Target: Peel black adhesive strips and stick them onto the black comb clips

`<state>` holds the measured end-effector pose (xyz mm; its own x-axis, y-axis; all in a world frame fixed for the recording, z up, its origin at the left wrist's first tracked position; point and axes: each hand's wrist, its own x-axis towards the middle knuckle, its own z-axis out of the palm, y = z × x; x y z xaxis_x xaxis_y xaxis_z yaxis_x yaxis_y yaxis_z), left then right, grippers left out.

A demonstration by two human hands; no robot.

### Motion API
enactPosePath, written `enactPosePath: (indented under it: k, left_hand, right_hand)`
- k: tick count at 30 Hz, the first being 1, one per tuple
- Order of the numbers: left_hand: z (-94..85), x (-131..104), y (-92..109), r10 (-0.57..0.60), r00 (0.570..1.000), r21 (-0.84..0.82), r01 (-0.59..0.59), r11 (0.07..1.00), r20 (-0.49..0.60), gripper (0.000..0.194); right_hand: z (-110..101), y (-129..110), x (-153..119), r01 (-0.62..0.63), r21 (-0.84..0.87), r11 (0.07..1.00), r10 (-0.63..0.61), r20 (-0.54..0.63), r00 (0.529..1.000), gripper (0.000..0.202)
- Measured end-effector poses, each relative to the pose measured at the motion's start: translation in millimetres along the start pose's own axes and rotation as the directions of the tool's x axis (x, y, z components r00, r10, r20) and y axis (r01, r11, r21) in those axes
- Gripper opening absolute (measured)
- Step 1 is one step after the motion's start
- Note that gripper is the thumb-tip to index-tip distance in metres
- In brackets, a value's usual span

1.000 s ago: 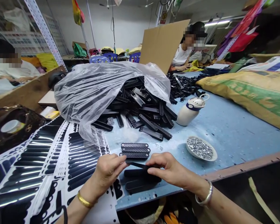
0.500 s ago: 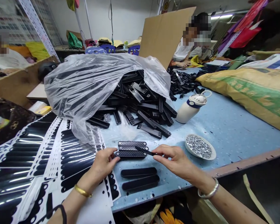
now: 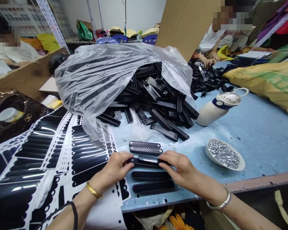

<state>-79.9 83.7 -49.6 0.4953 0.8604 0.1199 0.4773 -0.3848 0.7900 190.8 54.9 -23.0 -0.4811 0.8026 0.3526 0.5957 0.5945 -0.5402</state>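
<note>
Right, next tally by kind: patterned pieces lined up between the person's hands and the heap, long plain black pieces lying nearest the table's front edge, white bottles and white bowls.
Patterned pieces: 2
Long plain black pieces: 2
White bottles: 1
White bowls: 1
Total: 6

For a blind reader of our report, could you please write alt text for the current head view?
A person's left hand pinches a lattice-patterned black bar while the right hand holds a glossy black strip over it, on a blue table. Two smooth black bars lie nearer; beyond, toothed black parts spill from a translucent plastic bag.
</note>
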Motion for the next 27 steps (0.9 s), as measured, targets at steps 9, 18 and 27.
enactPosePath:
  k: [9, 18, 27]
  left_hand:
    - [6.1, -1.1, -2.6, -0.227, 0.974, -0.239, 0.219, 0.946, -0.003, 0.030]
    - [8.1, 0.9, -1.4, -0.424, 0.899, -0.498, 0.418, 0.760, 0.107, 0.024]
    - [4.9, 1.9, 4.2, -0.473, 0.870, -0.529, 0.470, 0.707, 0.140, 0.022]
  right_hand:
    - [5.8, -2.3, 7.3, 0.044, -0.038, 0.998, -0.043, 0.012, 0.999, 0.017]
    - [18.1, -3.1, 5.2, 0.114, -0.118, 0.986, -0.116, -0.011, 0.993, 0.022]
    - [22.0, -2.6, 7.7, 0.109, -0.140, 0.984, -0.103, 0.050, 0.993, 0.018]
